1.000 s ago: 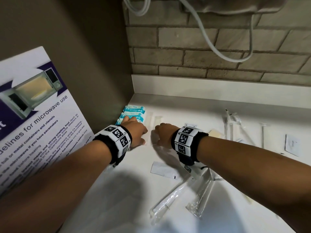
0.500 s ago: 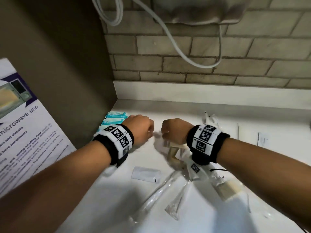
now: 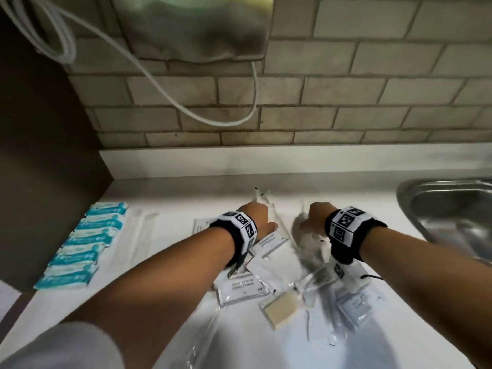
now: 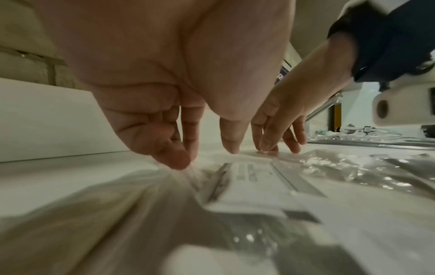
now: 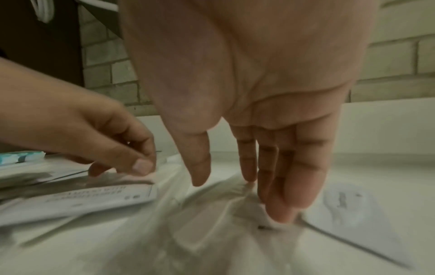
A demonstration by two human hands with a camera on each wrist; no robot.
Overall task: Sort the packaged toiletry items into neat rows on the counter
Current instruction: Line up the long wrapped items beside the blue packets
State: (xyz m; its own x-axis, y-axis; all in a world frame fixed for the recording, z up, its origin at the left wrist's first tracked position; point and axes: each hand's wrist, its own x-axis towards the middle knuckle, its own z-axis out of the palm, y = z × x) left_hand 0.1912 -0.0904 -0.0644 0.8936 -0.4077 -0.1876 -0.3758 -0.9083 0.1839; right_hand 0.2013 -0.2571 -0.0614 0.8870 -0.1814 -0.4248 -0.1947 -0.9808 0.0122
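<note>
- Left hand [image 3: 255, 218]: fingers [image 4: 174, 158] bent onto blurred wrappers [image 4: 353, 167]; grip unclear.
- Right hand [image 3: 315, 218]: fingers [image 5: 292, 186] straight, tips on wrappers.
- Sachet [image 4: 254, 178] flat beside left fingertips, long axis crosswise.

The left hand [image 4: 179, 93] points fingers-down just behind a printed white sachet [image 4: 254, 182]. The right hand [image 4: 282, 119] touches down beyond the sachet, rightward.

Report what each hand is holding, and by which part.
Right hand: nothing held; straight fingers press on a crumpled clear plastic wrapper. Left hand: curled fingertips touch clear wrapping; a real pinch cannot be told.
</note>
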